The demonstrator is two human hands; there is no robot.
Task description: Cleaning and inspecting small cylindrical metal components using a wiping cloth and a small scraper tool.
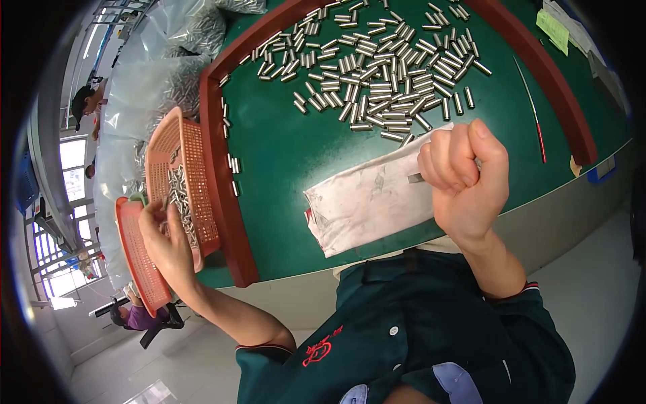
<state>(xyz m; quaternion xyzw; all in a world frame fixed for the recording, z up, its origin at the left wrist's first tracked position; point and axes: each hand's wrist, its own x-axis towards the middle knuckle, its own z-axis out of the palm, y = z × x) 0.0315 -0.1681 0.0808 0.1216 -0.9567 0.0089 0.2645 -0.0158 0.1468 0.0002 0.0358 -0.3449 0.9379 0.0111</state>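
Right hand (468, 175) clenched above the pale cloth (370, 202); a grey metal piece (414, 178) shows at its edge, whether gripped, can't tell. Left hand (168, 249) at the pink basket (196, 161), fingers curled by small metal pieces (176, 188); grasp hidden. Best, I judge: dip fingertips below the rim, pinch lightly, lift few. Beyond, shiny cylinders (381, 87) lie heaped on the green table (269, 135).
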